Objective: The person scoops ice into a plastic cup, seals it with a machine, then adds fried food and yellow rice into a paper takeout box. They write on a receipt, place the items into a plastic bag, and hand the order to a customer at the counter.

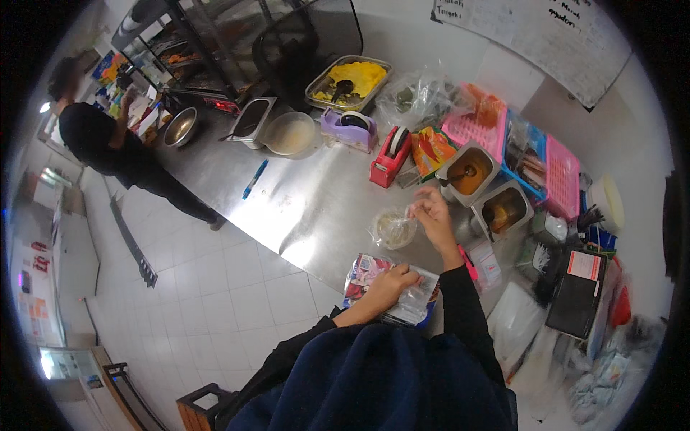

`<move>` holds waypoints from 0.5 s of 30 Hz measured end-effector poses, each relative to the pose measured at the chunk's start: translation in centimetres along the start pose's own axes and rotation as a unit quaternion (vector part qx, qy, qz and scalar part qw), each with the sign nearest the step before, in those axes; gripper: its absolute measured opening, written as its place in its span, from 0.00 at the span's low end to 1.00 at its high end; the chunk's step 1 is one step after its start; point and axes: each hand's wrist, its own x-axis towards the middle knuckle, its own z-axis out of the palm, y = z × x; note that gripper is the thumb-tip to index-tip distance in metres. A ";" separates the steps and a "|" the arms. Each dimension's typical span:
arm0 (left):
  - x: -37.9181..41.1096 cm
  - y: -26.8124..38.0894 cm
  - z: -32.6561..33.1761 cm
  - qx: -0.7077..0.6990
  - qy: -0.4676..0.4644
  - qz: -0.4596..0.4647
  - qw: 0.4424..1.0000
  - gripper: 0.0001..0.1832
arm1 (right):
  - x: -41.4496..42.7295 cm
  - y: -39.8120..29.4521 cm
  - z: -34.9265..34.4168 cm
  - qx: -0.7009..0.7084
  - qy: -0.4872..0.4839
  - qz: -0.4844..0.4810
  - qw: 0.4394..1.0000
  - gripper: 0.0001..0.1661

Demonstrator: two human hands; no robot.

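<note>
My right hand [433, 218] is above the steel table, its thumb and fingertips pinched at the edge of a clear plastic bag [394, 228]. Pale, round contents show through the bag, which rests on the table. Closer to my body, my left hand [389, 290] lies with curled fingers on a pile of clear plastic sleeves [418, 301]. Whether it grips a sleeve cannot be made out. Under its wrist side shows a colourful printed packet [364, 275]. Beside my right forearm lie a pink-and-black pen-like item [468, 263] and a small clear zip bag [486, 264].
Two steel pans of sauce [468, 171] with ladles stand beyond my right hand. Near them are a red tape dispenser [389, 161], a purple one [349, 129] and pink baskets [561, 175]. A blue pen [255, 179] lies leftward. Another person [102, 134] stands at the table's far end.
</note>
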 end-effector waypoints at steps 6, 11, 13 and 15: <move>1.1 -1.7 -0.8 -0.154 -0.027 0.025 0.987 0.16 | -1.1 -3.7 5.5 -0.427 -0.070 -0.209 0.877 0.17; 1.4 -2.3 -4.3 -0.243 -0.248 0.052 0.936 0.17 | -1.5 -2.0 3.6 -0.147 0.046 -0.102 0.983 0.18; 1.4 -2.9 -4.2 -0.225 -0.223 0.115 0.941 0.15 | -1.8 -0.7 3.5 0.029 0.044 -0.126 0.991 0.22; 1.3 -3.1 -3.6 -0.218 -0.183 0.141 0.948 0.15 | -3.1 -0.6 3.1 -0.021 0.020 -0.103 0.994 0.22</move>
